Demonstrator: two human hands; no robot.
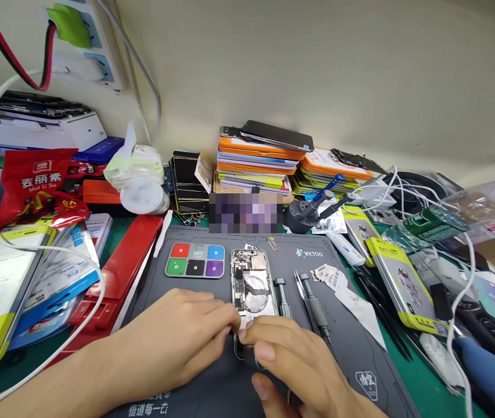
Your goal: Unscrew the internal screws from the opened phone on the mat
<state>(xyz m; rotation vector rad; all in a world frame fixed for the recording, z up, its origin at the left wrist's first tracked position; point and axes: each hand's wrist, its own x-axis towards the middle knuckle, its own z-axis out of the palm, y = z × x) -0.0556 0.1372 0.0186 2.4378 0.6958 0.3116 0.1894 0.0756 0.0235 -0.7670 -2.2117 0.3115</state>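
An opened smartphone [256,268] lies on the dark grey work mat, its circuit boards and a round silver coil exposed. My left hand [195,328] is closed at its lower left edge, fingers bent and pressed against the frame. From the lower right, my right hand [302,357] grips the lower end, one fingertip on the phone beside the left fingers and the others curled nearer me. The fingers hide that end, so any small part between them cannot be made out. Right of the phone lie a short grey screwdriver [282,297], tweezers [306,299] and a longer screwdriver [317,307].
A magnetic tray with coloured squares [195,260] sits left of the phone. Behind stand a black tool holder [302,217] and stacked boxes [256,159]. A red stapler-like tool [112,278] and packets crowd the left; yellow boxes [404,284], cables and a plastic bottle [482,203] the right.
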